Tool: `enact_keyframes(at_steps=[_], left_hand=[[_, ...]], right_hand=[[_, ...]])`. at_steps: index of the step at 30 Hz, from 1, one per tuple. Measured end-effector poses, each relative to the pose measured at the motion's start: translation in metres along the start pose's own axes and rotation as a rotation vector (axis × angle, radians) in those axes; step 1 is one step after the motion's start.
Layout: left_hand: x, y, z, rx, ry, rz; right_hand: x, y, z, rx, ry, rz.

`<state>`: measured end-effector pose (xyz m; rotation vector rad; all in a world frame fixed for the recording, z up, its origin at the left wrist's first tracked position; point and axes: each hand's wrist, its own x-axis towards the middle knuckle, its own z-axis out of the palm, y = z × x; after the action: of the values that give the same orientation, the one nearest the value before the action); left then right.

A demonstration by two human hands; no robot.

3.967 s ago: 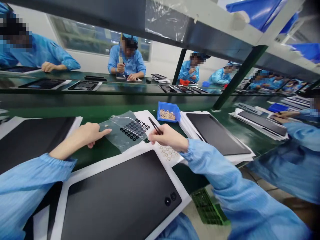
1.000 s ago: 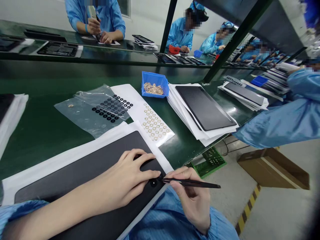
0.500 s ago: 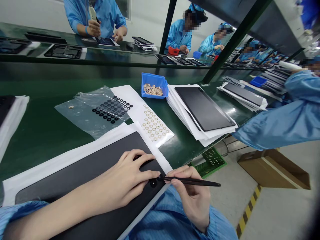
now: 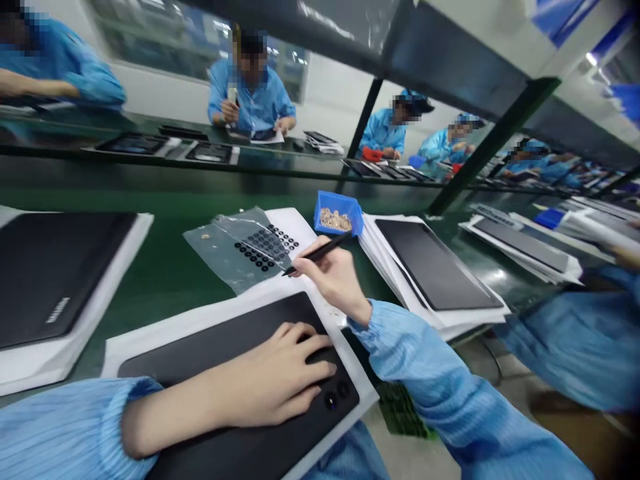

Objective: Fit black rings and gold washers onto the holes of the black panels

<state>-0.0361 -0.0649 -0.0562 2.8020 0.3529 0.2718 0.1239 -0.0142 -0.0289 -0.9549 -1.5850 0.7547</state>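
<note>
My left hand (image 4: pixel 280 373) lies flat with spread fingers on a dark tablet (image 4: pixel 295 313), close to its two round camera rings (image 4: pixel 336 395). White sheeting (image 4: pixel 150 343) lies under the tablet. In my right hand (image 4: pixel 337 273) is a pair of black tweezers (image 4: pixel 327 247), held in a pinch above the tablet's far edge. The tweezer tips point left, near clear plastic film (image 4: pixel 220 257) and rows of small black rings (image 4: pixel 260 250). My right hand and sleeve hide most of a white sheet (image 4: pixel 293 217) beside the film.
A blue bin (image 4: pixel 325 199) of small tan rings (image 4: pixel 334 220) stands beyond my right hand. To the right, another tablet (image 4: pixel 440 267) rests on stacked white sheets. A dark tablet (image 4: pixel 60 273) lies at left. Co-workers sit across the bench; a blue sleeve (image 4: pixel 575 347) is at right.
My right hand has moved with the tweezers from the camera rings, up and away toward the black rings. My left hand stays on the tablet. The camera view has shifted.
</note>
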Motion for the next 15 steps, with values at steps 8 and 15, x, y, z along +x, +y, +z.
enact_keyframes(at_steps=[8, 15], left_hand=[[-0.021, -0.041, -0.011, 0.231, 0.420, -0.091], [-0.048, -0.126, -0.037, 0.235, 0.623, -0.410]], right_hand=[[0.053, 0.050, 0.060, -0.176, -0.241, 0.017], [0.043, 0.053, 0.057, -0.247, -0.244, -0.021]])
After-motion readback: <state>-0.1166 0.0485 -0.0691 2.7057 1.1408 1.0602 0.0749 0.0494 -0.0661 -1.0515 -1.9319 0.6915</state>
